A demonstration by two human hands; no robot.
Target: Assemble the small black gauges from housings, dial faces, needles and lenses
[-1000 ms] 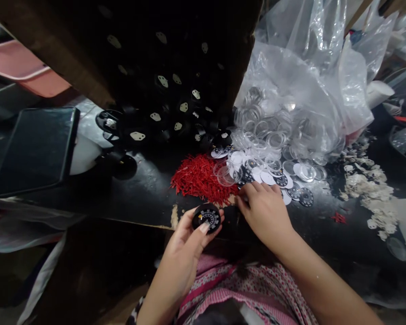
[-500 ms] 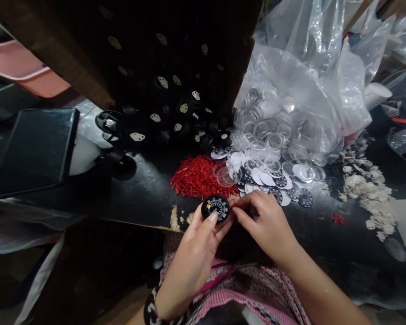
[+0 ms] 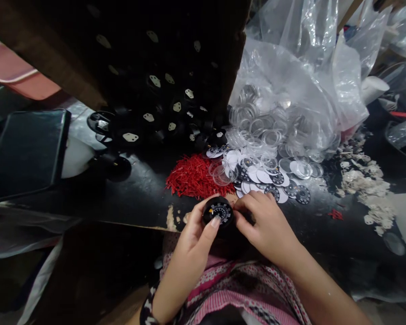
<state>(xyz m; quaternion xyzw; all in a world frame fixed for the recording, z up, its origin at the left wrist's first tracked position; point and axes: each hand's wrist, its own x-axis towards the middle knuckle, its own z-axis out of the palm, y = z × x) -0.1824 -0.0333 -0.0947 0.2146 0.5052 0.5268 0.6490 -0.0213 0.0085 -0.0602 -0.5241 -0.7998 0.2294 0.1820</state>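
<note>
My left hand (image 3: 198, 237) grips a round black dial gauge (image 3: 218, 212), its face with white markings and a small yellow mark turned up towards me. The left thumb presses on the lower part of that face. Right beside the gauge's rim, my right hand (image 3: 262, 219) is closed in a pinch, with a trace of red at the fingertips that looks like a thin red needle, mostly hidden. Just beyond the hands lies a heap of red needles (image 3: 194, 176). To its right are loose printed dial discs (image 3: 257, 177) and clear round covers (image 3: 257, 124).
A large box (image 3: 238, 58) holds several black cases with pale plates. Clear plastic bags (image 3: 291, 67) stand behind the covers. Pale small plates (image 3: 372, 194) and a few red needles (image 3: 335, 215) lie right. A dark tablet-like panel (image 3: 29, 151) and pink bin (image 3: 20, 72) are left.
The right fingertips stay close against the gauge's rim, where red showed more clearly before. The gauge has tilted slightly in my left hand. The whole view has shifted a little.
</note>
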